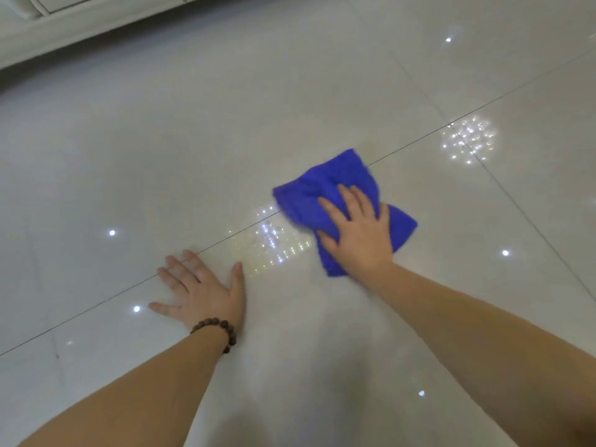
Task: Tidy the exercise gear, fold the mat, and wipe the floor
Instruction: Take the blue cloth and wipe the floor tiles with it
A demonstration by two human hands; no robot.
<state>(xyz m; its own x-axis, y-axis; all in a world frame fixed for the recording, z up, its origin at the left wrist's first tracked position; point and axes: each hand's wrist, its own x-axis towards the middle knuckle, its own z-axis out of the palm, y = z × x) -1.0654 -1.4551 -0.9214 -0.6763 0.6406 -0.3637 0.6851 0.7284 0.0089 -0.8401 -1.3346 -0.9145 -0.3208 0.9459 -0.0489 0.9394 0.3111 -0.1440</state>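
A crumpled blue cloth (325,185) lies on the glossy pale tiled floor (225,140), right of centre. My right hand (358,230) presses flat on top of it, fingers spread over the fabric and pointing up-left. My left hand (201,291) rests palm down on the bare tile to the lower left, fingers apart, holding nothing. A dark beaded bracelet (222,330) sits on that wrist. No mat or exercise gear is in view.
A white skirting or furniture base (64,30) runs along the far top left. Dark grout lines cross the floor diagonally. Ceiling lights reflect as bright specks on the tiles.
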